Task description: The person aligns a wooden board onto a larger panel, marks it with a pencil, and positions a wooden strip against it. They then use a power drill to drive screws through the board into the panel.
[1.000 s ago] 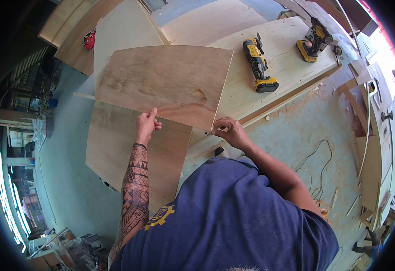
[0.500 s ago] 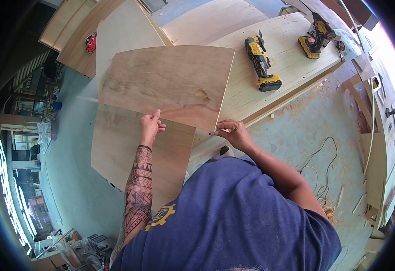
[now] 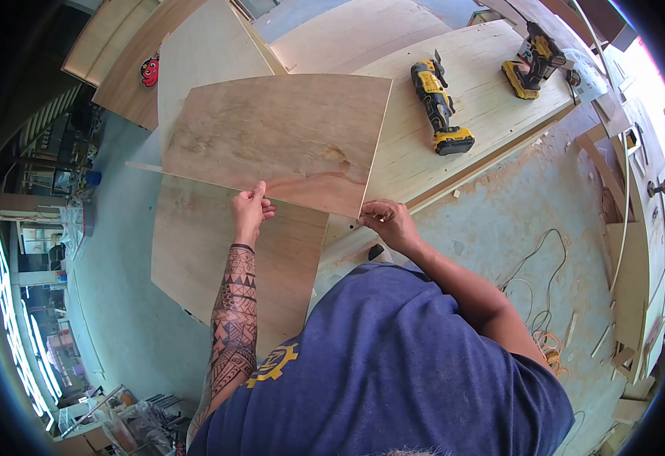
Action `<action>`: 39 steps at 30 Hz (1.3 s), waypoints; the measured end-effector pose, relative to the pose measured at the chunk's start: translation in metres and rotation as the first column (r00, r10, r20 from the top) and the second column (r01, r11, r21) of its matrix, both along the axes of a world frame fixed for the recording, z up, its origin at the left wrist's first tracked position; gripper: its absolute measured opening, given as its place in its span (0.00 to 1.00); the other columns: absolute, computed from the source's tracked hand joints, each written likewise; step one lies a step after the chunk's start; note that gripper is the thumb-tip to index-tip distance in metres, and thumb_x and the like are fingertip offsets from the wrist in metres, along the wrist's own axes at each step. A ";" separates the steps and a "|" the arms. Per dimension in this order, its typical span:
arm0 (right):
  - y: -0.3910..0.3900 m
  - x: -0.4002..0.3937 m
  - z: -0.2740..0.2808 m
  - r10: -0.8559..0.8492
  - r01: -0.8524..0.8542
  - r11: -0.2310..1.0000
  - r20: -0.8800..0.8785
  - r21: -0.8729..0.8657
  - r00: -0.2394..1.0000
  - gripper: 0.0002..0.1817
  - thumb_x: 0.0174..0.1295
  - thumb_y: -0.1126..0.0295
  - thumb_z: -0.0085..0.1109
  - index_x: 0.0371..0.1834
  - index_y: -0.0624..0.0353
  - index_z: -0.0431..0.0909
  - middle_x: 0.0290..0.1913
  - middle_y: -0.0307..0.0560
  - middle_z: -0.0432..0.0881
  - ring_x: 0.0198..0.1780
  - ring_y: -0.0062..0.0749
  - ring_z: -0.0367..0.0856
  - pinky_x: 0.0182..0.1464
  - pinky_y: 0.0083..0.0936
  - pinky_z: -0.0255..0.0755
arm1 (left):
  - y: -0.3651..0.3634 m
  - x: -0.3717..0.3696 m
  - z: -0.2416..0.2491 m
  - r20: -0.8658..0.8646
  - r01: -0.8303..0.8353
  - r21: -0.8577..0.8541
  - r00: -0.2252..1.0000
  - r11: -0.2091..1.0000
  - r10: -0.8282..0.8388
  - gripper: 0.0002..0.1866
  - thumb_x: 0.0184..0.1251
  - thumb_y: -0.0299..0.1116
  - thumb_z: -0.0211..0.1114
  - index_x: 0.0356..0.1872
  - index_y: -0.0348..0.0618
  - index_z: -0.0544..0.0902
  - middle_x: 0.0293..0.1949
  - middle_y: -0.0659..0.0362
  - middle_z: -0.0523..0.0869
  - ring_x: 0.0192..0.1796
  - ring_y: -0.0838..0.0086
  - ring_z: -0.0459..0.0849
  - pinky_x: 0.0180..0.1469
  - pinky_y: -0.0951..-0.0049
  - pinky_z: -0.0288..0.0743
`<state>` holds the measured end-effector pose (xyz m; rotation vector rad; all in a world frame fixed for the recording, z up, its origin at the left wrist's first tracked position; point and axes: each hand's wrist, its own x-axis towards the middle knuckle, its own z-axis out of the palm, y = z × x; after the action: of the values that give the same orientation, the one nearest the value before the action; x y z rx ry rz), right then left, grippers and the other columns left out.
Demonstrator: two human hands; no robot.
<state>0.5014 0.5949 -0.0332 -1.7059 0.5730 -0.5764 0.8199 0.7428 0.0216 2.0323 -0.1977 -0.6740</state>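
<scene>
Fingers of both hands are pinching the near edge of the plywood sheet (image 3: 279, 140); left hand (image 3: 250, 213) mid-edge, right hand (image 3: 385, 222) at its corner; sheet is extending away over the workbench (image 3: 484, 106), long axis crosswise.

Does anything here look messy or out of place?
The floor is littered with wood scraps and loose cables. The plywood sheet, gripped along its near edge by the left hand and right hand, has a darker blotch near that edge.

tan plywood sheet (image 3: 279, 137), yellow-black power tool (image 3: 437, 110)
</scene>
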 end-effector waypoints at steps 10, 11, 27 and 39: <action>0.003 -0.001 -0.008 -0.043 0.058 0.978 0.079 -0.199 0.996 0.10 0.60 0.72 0.75 0.45 0.60 0.89 0.45 0.49 0.91 0.47 0.46 0.89 0.50 0.37 0.82 | 0.001 0.006 0.002 -0.040 0.016 0.027 0.999 1.000 -0.015 0.24 0.76 0.50 0.71 0.45 0.33 0.80 0.30 0.60 0.82 0.27 0.72 0.89 0.26 0.74 0.87; 0.003 -0.001 -0.009 -0.047 0.062 0.979 0.080 -0.195 0.996 0.10 0.60 0.72 0.75 0.45 0.60 0.89 0.45 0.49 0.91 0.47 0.46 0.89 0.50 0.37 0.82 | 0.001 0.006 0.003 -0.045 0.011 0.030 0.999 0.999 -0.010 0.24 0.75 0.50 0.71 0.44 0.34 0.80 0.30 0.60 0.82 0.27 0.72 0.89 0.26 0.74 0.87; 0.002 -0.001 -0.013 0.018 -0.042 0.946 0.078 0.321 0.997 0.12 0.72 0.67 0.69 0.50 0.64 0.88 0.41 0.43 0.91 0.45 0.24 0.88 0.49 0.29 0.83 | 0.006 0.010 0.003 -0.084 0.006 0.033 0.996 0.999 -0.003 0.21 0.76 0.47 0.71 0.39 0.37 0.79 0.28 0.61 0.82 0.27 0.72 0.88 0.26 0.74 0.86; 0.001 0.003 -0.011 0.110 -0.117 0.914 0.040 0.389 0.993 0.12 0.73 0.71 0.68 0.55 0.64 0.87 0.44 0.41 0.92 0.46 0.22 0.87 0.55 0.25 0.81 | 0.010 0.011 0.001 -0.186 -0.044 -0.056 0.982 0.997 0.033 0.20 0.75 0.46 0.73 0.37 0.40 0.78 0.27 0.62 0.82 0.28 0.72 0.88 0.27 0.74 0.86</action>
<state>0.5047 0.5954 -0.0438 -1.3429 0.5322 -0.3631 0.8314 0.7524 0.0222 1.8985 -0.0682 -0.8185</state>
